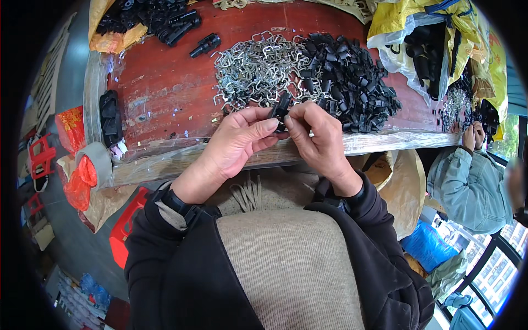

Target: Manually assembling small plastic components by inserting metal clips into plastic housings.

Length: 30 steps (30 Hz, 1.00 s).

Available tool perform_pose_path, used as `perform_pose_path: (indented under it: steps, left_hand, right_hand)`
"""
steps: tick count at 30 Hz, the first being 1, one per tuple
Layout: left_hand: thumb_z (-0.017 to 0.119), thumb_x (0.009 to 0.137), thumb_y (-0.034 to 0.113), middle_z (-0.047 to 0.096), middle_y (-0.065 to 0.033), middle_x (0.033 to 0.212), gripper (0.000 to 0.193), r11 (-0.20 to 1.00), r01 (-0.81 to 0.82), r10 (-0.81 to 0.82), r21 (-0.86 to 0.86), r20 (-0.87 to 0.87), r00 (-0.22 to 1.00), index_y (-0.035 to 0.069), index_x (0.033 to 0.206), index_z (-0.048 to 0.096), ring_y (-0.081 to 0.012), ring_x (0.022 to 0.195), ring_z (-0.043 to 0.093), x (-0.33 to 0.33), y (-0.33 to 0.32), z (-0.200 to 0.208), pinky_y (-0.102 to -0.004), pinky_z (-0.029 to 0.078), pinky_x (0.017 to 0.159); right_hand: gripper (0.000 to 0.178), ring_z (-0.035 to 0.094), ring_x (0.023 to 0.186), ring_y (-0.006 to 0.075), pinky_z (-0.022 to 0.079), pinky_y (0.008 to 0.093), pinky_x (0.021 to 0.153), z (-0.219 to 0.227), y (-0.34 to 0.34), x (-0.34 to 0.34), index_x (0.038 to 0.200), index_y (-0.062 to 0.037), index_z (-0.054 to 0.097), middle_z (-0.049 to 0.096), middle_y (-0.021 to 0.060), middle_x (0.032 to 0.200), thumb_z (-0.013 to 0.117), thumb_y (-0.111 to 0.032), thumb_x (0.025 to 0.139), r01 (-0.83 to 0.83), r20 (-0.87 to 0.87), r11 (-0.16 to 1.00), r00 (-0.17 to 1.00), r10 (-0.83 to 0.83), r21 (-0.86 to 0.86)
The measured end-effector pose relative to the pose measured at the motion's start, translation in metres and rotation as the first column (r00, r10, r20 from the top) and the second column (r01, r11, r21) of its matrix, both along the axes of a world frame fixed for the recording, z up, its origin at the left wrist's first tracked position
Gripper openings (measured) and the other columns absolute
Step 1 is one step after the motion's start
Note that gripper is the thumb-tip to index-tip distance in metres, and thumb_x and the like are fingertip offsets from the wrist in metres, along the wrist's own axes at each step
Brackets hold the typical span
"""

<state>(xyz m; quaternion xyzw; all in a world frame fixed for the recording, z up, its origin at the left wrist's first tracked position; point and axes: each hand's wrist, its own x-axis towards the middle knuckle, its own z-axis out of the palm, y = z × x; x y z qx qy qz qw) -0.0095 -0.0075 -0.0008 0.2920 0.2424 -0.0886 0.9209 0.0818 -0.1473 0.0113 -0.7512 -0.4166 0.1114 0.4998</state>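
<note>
Part (281, 104), small and black, sits between both hands above the near edge of the red table (159, 71); fingers cover some of its outline. The left hand (240, 135) clamps it between thumb and fingers from eight o'clock. The right hand (320, 132), at four o'clock, pinches its right side with thumb and forefinger. The hands meet only at the part, palms apart. Directions are read from the part, twelve lying away from the person.

Between eleven and twelve, near the fingertips, lies a heap of bent metal hooks (256, 71). At two o'clock, touching the hooks, is a pile of black pieces (355, 88); beyond it stands a yellow bag (388, 22) containing larger black items. Between ten and eleven a loose black fitting (205, 45) lies alone, with a heap of black fittings (148, 19) farther out. At nine, a dark object (111, 117), kind unclear, rests by the table's left edge. At three, well apart, are a co-worker's hands (474, 136).
</note>
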Motion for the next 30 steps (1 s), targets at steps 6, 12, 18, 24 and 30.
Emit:
perform_pose_path:
  steps: [6, 12, 18, 24, 30]
  left_hand:
    - [0.057, 0.079, 0.011, 0.057, -0.0034, 0.091, 0.021, 1.0, -0.003, 0.003, -0.008, 0.016, 1.0, 0.004, 0.099, 0.053, -0.0113, 0.08, 0.056, -0.003, -0.001, 0.001, -0.0245, 0.047, 0.072]
    - [0.056, 0.08, 0.011, 0.058, -0.0054, 0.088, 0.019, 1.0, -0.004, 0.004, -0.006, 0.018, 1.0, 0.001, 0.096, 0.053, -0.0163, 0.081, 0.059, -0.004, -0.002, 0.003, -0.0233, 0.049, 0.069]
    - [0.05, 0.083, 0.013, 0.058, -0.0159, 0.094, 0.021, 1.0, 0.005, -0.006, 0.018, 0.043, 0.999, -0.002, 0.098, 0.051, -0.0213, 0.081, 0.06, -0.003, 0.008, 0.005, -0.0228, 0.051, 0.067]
    - [0.05, 0.084, 0.015, 0.059, -0.0149, 0.091, 0.022, 0.999, -0.026, 0.023, 0.044, 0.073, 0.997, -0.002, 0.097, 0.052, -0.0191, 0.079, 0.06, -0.003, 0.021, 0.001, -0.023, 0.05, 0.067]
    - [0.049, 0.084, 0.013, 0.058, -0.0175, 0.092, 0.02, 0.998, -0.053, 0.051, 0.03, 0.055, 0.997, -0.002, 0.096, 0.052, -0.0212, 0.079, 0.06, -0.003, 0.024, -0.003, -0.0233, 0.052, 0.065]
  right_hand:
    - [0.009, 0.045, 0.051, 0.0175, 0.038, 0.0261, 0.047, 0.001, -0.003, -0.004, 0.078, 0.0001, 0.049, 0.047, 0.0081, 0.064, 0.057, 0.002, 0.074, -0.003, 0.13, 0.999, 0.992, -0.001, 0.034]
    - [0.007, 0.048, 0.052, 0.0195, 0.038, 0.0277, 0.047, 0.005, -0.009, -0.005, 0.077, -0.0003, 0.049, 0.049, 0.0086, 0.065, 0.056, 0.0, 0.075, 0.099, -0.018, 0.993, 0.995, -0.098, 0.068]
    - [0.006, 0.048, 0.052, 0.0216, 0.038, 0.0277, 0.048, 0.001, -0.017, 0.023, 0.077, -0.0017, 0.05, 0.048, 0.0098, 0.064, 0.056, -0.002, 0.075, 0.254, 0.129, 0.965, 0.961, -0.244, -0.07]
    - [0.007, 0.051, 0.061, 0.0286, 0.04, 0.0336, 0.053, -0.008, -0.011, 0.039, 0.079, -0.0048, 0.051, 0.048, 0.0109, 0.069, 0.056, -0.005, 0.073, 0.176, 0.304, 0.966, 0.946, -0.113, -0.188]
    - [0.016, 0.051, 0.07, 0.0254, 0.04, 0.035, 0.061, -0.022, -0.004, 0.055, 0.081, -0.0071, 0.054, 0.049, 0.0073, 0.075, 0.06, -0.015, 0.069, 0.305, 0.555, 0.912, 0.824, -0.109, -0.274]
